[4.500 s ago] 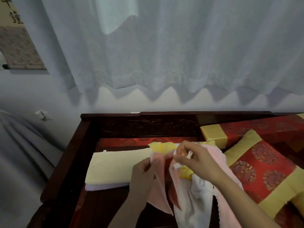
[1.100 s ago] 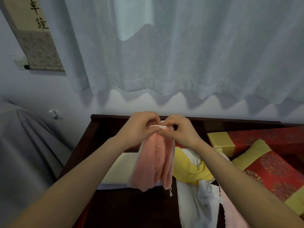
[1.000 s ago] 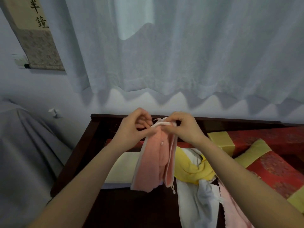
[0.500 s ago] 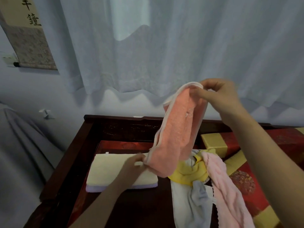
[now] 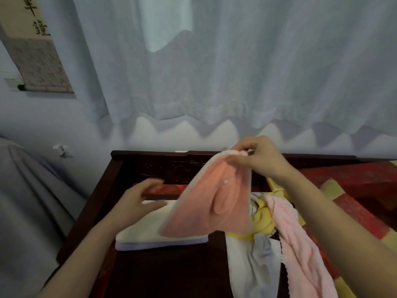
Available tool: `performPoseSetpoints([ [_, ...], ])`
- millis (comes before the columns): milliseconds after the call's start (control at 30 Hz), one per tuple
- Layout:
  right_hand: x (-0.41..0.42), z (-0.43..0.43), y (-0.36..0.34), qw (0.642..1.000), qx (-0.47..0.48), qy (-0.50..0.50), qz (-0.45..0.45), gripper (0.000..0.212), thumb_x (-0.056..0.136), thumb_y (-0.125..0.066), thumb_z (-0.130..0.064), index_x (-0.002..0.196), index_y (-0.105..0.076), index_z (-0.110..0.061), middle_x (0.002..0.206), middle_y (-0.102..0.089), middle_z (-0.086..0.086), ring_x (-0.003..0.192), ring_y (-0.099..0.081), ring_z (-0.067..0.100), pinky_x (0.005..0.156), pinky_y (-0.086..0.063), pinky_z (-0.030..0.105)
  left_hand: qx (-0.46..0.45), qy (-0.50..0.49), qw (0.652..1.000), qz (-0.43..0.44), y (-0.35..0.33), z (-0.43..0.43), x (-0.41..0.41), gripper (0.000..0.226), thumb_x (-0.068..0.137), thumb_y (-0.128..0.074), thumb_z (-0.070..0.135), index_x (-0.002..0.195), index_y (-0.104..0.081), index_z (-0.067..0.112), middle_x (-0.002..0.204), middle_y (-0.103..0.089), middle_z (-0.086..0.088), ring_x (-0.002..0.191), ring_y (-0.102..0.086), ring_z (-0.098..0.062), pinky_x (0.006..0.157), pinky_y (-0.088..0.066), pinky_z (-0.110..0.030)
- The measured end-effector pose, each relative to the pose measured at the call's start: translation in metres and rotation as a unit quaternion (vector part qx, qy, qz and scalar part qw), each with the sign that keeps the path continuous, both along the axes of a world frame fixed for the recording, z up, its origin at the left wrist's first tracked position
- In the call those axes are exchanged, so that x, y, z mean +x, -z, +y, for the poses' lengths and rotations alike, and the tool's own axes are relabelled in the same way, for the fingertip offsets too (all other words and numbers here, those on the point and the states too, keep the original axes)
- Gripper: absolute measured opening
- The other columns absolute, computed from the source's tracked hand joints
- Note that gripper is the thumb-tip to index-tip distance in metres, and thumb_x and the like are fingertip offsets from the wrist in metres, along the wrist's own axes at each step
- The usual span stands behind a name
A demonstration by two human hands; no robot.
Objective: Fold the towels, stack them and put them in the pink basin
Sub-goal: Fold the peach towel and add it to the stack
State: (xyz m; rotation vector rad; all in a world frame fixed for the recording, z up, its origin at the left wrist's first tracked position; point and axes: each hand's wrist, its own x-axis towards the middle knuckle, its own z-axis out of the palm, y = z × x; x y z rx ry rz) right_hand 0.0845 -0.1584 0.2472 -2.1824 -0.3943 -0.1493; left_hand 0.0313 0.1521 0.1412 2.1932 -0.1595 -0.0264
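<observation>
Just right of the folded stack (image 5: pixel 150 235), a pale yellow towel on a lavender one on the dark wooden bench (image 5: pixel 171 274), lies a loose heap: a white towel (image 5: pixel 238 259), a yellow towel (image 5: pixel 263 221) and a light pink towel (image 5: pixel 300 244). Over the stack's far left end the left hand (image 5: pixel 139 201) is spread, fingers nearly straight and holding nothing; blur hides whether it touches the stack. Above the stack's right end the salmon towel (image 5: pixel 210 203) hangs doubled from the right hand (image 5: pixel 260 158), whose thumb and curled fingers pinch its top edge, before the back rail (image 5: pixel 150 155) and the white curtain (image 5: pixel 236 72).
</observation>
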Motion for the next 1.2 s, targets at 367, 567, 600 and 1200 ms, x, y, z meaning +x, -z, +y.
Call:
performPoseSetpoints([
  [367,-0.006,0.021,0.024,0.998,-0.045,-0.036,0.022,0.02,0.065,-0.08,-0.011,0.082,-0.079,-0.02,0.083,-0.073,-0.005,0.079,-0.067,0.007,0.073,-0.051,0.026,-0.127,0.049,0.979,-0.15,-0.044,-0.107,0.01,0.015,0.076,-0.078,0.012,0.09,-0.071,0.013,0.084,-0.071,0.004,0.08,-0.065,-0.009,0.073,-0.048,-0.01],
  [567,0.005,-0.01,0.021,0.997,0.036,-0.033,0.068,0.016,0.072,-0.078,-0.007,0.079,-0.078,-0.021,0.083,-0.076,-0.009,0.083,-0.067,0.002,0.08,-0.049,0.022,-0.132,0.006,0.984,-0.118,-0.044,-0.074,0.029,0.012,0.078,-0.075,0.006,0.074,-0.066,0.014,0.067,-0.065,0.007,0.065,-0.057,-0.003,0.064,-0.049,-0.015],
  [600,0.009,-0.018,0.022,0.998,0.05,-0.003,0.045,0.022,0.073,-0.076,-0.003,0.079,-0.077,-0.024,0.078,-0.075,-0.009,0.078,-0.066,0.002,0.077,-0.048,0.024,-0.145,-0.013,0.982,-0.119,-0.048,-0.057,0.031,0.016,0.077,-0.074,0.003,0.073,-0.065,0.014,0.064,-0.066,0.009,0.063,-0.057,0.0,0.064,-0.048,-0.012],
  [1200,-0.116,-0.041,0.154,0.969,0.125,-0.023,0.211,0.021,0.061,-0.085,-0.028,0.068,-0.073,-0.012,0.067,-0.068,0.013,0.063,-0.062,0.023,0.061,-0.049,0.03,-0.116,-0.045,0.989,0.079,0.067,0.085,-0.117,0.015,0.067,-0.085,0.022,0.076,-0.076,0.014,0.084,-0.076,-0.009,0.083,-0.073,-0.024,0.079,-0.057,-0.027],
])
